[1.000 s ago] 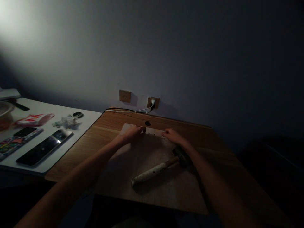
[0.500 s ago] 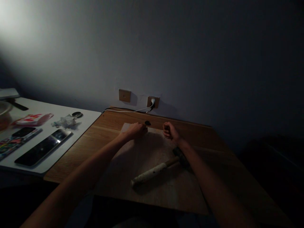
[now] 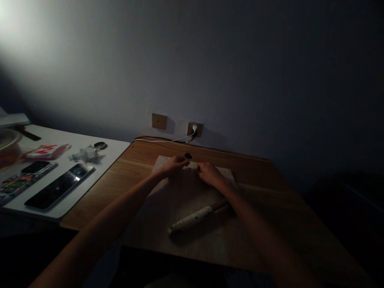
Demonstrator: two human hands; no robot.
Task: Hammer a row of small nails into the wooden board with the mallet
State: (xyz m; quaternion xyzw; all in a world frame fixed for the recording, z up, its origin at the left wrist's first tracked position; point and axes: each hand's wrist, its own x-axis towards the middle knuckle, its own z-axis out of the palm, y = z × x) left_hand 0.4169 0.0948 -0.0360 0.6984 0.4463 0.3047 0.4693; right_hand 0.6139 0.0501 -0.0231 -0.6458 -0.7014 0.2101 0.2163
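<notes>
A pale wooden board (image 3: 192, 240) lies on a brown wooden desk (image 3: 132, 172). My left hand (image 3: 175, 163) rests at the board's far edge, fingers pressed together and pointing right. My right hand (image 3: 208, 174) is close beside it, knuckles up and fingers curled down onto the board. What either hand pinches is too small and dark to make out. A hammer with a pale, worn handle (image 3: 192, 220) lies on the board under my right forearm, which hides its head.
A white table (image 3: 111, 151) on the left carries a dark phone (image 3: 60, 186), a second phone (image 3: 34, 167), a red-and-white packet (image 3: 45, 151) and small clutter. On the wall behind are a switch plate (image 3: 159, 121) and a socket (image 3: 195, 129) with a white cable plugged in. The right side is dark.
My right hand rose from the board as a fist, then came down further left, close to my left hand. My forearm now covers the hammer's head. The left hand barely moved.
</notes>
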